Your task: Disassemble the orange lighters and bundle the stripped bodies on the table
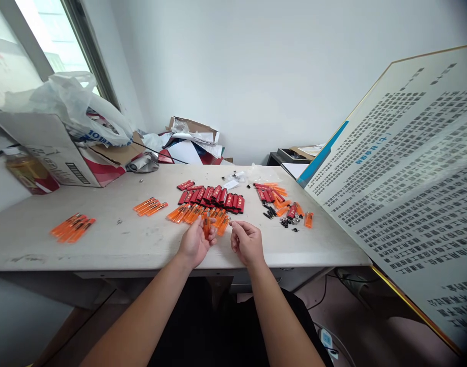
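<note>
Left to right along the tabletop (118, 244): a group of orange lighters (72, 228) and a second group of orange lighters (149, 206) lie apart, with open surface around both. The left hand (195, 243) is curled near the front edge and appears to pinch an upright orange lighter (206, 228), which is partly hidden. The right hand (247, 243) is just beside it, fingertips (233, 225) bunched; whether it holds anything cannot be told. Behind them lie packed red lighters (210, 200), then small black parts (273, 213). A printed board (393, 173) leans beside the right end.
</note>
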A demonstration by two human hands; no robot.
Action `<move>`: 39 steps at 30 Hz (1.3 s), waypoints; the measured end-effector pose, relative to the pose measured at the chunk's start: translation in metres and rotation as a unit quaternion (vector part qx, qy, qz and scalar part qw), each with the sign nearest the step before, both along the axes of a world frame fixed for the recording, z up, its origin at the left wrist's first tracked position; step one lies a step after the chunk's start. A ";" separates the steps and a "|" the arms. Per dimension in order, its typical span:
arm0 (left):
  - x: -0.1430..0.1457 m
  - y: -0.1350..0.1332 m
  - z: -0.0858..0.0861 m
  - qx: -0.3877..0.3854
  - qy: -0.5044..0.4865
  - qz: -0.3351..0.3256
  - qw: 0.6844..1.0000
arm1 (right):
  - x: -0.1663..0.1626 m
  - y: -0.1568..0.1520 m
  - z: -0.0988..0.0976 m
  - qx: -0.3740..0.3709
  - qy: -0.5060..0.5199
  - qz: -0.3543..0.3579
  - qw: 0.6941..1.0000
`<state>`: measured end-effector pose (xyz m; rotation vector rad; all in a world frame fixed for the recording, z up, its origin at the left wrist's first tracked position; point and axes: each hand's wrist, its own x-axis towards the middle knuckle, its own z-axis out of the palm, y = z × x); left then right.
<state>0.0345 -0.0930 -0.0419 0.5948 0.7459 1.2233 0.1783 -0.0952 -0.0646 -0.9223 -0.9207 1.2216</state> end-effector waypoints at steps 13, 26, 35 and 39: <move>-0.156 0.073 -0.006 0.095 0.836 0.141 0.522 | -0.010 0.023 0.019 -0.053 -0.601 -0.102 0.791; -0.156 0.076 -0.016 0.122 0.847 0.132 0.500 | 0.017 0.006 -0.004 0.023 -0.235 -0.075 0.969; -0.133 0.051 0.008 0.212 0.721 0.305 0.585 | 0.016 -0.003 -0.004 0.042 -0.174 -0.086 0.980; -0.068 0.010 0.012 0.241 0.441 0.246 0.829 | 0.004 -0.010 -0.005 0.061 -0.144 -0.060 0.986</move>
